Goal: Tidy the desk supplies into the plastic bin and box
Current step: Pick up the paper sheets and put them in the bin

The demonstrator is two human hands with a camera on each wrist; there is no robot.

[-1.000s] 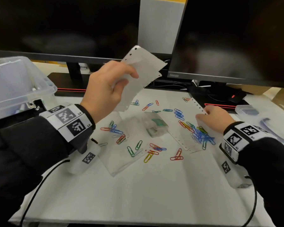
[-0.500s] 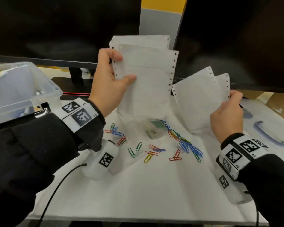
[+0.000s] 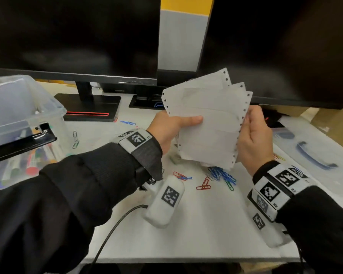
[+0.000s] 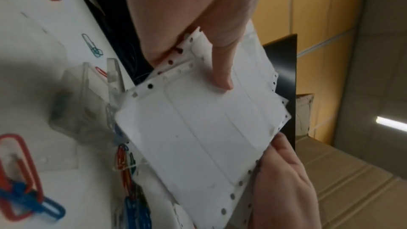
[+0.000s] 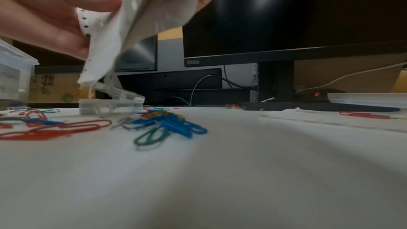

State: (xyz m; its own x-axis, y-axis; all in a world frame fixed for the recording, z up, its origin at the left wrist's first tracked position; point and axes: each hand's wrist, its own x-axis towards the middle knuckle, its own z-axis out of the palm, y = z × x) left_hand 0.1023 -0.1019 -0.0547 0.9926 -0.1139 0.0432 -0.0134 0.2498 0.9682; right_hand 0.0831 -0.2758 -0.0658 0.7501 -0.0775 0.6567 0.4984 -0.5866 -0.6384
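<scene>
A fanned stack of white label sheets [image 3: 208,123] with punched edges is held upright above the desk. My left hand [image 3: 172,127] grips its left edge, thumb across the front [image 4: 222,69]. My right hand [image 3: 251,135] grips the right edge [image 5: 103,29]. Below the sheets lie coloured paper clips [image 3: 222,176] [image 5: 167,124] scattered on the white desk. A small clear plastic box [image 5: 110,104] [image 4: 88,104] stands open under the sheets. At the far left sits the clear plastic bin [image 3: 22,123], holding markers.
Two dark monitors [image 3: 73,36] stand behind, with their bases [image 3: 87,107] on the desk. A clear lid with a blue handle [image 3: 313,155] lies at the right. More clips [image 3: 75,139] lie beside the bin. A black bin handle [image 3: 22,143] juts toward me.
My two hands have come together and joined their separate sheets into one stack, held lower and more to the right than before.
</scene>
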